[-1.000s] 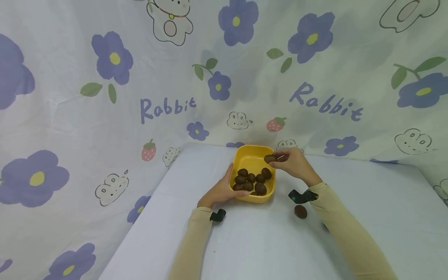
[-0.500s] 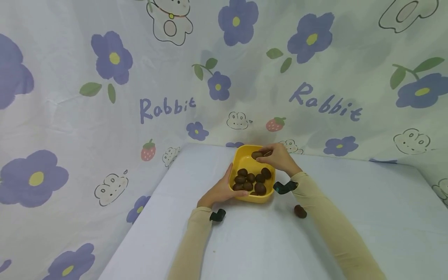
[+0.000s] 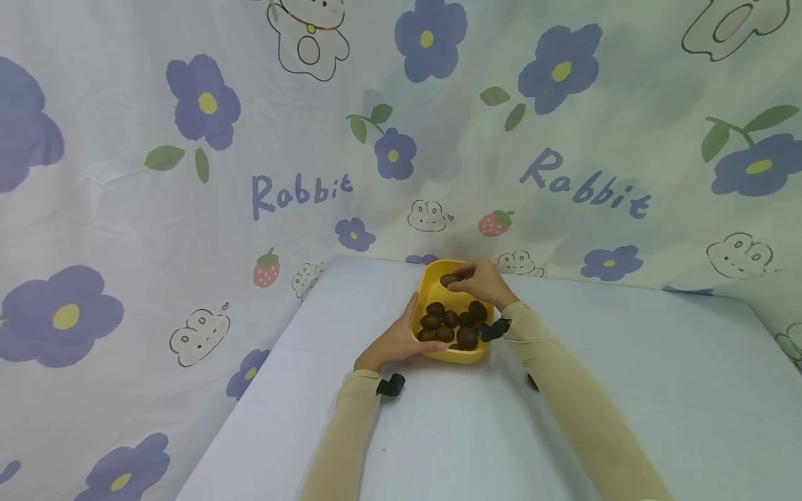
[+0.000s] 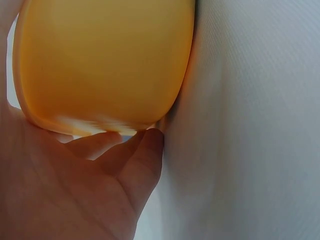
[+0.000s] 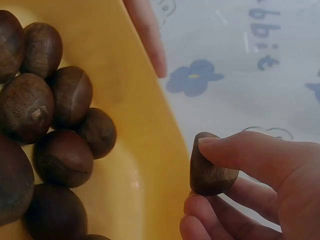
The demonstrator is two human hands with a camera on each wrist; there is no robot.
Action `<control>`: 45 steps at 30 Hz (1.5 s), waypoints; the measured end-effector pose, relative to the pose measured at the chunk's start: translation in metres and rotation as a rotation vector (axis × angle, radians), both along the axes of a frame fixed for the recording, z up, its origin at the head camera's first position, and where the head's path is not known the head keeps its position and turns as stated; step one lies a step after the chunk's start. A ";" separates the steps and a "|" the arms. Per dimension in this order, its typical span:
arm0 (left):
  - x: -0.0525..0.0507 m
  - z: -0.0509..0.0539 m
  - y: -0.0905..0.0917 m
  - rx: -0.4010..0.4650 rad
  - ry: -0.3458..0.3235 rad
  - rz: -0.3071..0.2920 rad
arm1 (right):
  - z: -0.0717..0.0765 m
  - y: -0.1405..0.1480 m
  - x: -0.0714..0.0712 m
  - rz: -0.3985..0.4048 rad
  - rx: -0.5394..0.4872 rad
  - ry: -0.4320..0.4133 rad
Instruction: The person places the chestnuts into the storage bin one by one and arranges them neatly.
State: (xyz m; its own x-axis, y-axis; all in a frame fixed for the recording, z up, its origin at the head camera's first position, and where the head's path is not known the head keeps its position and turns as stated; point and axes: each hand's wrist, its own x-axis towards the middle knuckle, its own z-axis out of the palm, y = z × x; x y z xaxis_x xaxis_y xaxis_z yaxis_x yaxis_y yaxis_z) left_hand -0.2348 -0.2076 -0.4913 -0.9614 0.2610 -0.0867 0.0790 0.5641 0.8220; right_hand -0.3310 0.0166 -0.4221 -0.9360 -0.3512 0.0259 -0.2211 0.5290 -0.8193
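A yellow plastic box [image 3: 459,356] stands on the white table, with several brown chestnuts [image 5: 73,95] gathered in its near half. My left hand [image 3: 399,339] grips the box's left side, thumb over the near rim; in the left wrist view its fingers lie along the yellow wall [image 4: 105,60]. Over the far part of the box, my right hand [image 3: 485,282] pinches one chestnut [image 5: 212,167] between thumb and fingers. In the right wrist view that chestnut is held apart from the others. Another chestnut [image 3: 532,381] lies on the table, mostly hidden by the right sleeve.
The white table [image 3: 451,438] extends on both sides of the box. Behind it hangs a white cloth [image 3: 401,90] printed with flowers and rabbits. Small black wrist mounts [image 3: 391,385] sit on both wrists.
My right hand has moved left with its chestnut, from the box's right rim to over its far part. The right sleeve now covers most of the loose chestnut. The left hand has stayed put.
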 end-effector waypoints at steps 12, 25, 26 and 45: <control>0.003 0.000 0.002 -0.009 -0.042 0.012 | -0.017 -0.007 -0.007 -0.015 0.086 -0.069; 0.003 0.000 0.003 -0.010 -0.044 0.025 | -0.028 -0.011 -0.011 0.006 0.190 0.020; 0.003 0.000 0.003 -0.005 -0.044 0.023 | -0.029 -0.012 -0.011 0.008 0.199 0.014; 0.002 0.001 0.000 0.021 -0.006 0.004 | -0.027 -0.017 -0.010 0.046 0.340 -0.007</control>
State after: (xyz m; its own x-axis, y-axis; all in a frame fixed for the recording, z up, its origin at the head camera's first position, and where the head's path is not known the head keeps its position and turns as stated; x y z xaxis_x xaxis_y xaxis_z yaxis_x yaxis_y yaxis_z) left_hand -0.2329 -0.2074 -0.4908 -0.9620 0.2587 -0.0871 0.0717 0.5473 0.8339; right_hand -0.3406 -0.0008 -0.4488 -0.9187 -0.3803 -0.1063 -0.2460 0.7618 -0.5993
